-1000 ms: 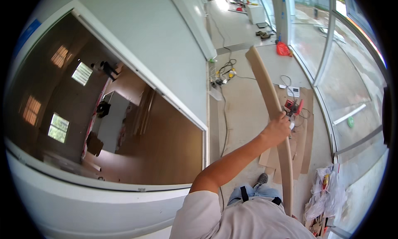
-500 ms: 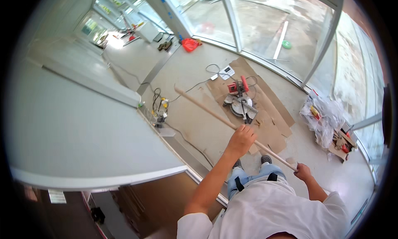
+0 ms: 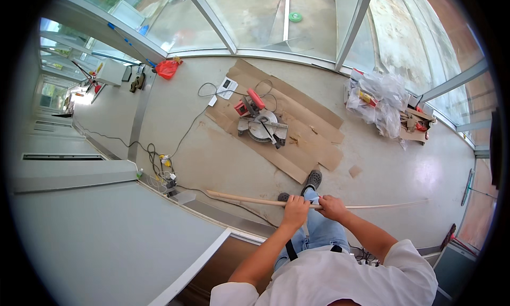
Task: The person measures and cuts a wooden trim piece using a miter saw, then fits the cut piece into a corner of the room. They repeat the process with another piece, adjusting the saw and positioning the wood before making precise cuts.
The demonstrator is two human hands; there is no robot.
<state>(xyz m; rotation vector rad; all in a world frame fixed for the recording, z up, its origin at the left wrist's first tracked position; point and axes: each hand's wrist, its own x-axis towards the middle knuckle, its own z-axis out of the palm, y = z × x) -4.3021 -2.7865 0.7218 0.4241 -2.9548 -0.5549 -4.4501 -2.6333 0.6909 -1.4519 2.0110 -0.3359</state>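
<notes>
A long, narrow light-wood strip (image 3: 241, 199) lies crosswise in front of my legs, held low. My left hand (image 3: 295, 210) is closed on it at the middle of the view, and my right hand (image 3: 333, 207) grips it a little further right. My shoes (image 3: 312, 182) stand just beyond the strip, one partly hidden by it. Ahead, a red-and-silver mitre saw (image 3: 262, 124) rests on brown cardboard sheets (image 3: 313, 109), with a looped cable and a white device (image 3: 228, 89) beside it.
Tangled cables and plugs (image 3: 163, 168) lie at the left by a wall and doorway (image 3: 79, 221). A red bag (image 3: 167, 68) sits by the glass wall (image 3: 265, 24). Plastic bags and tools (image 3: 385, 104) lie at the right; a floor squeegee (image 3: 467, 186) leans beyond them.
My view and body have turned right toward the saw and glass wall. The strip has swung from pointing ahead to crosswise, and my right hand has moved in closer to my left.
</notes>
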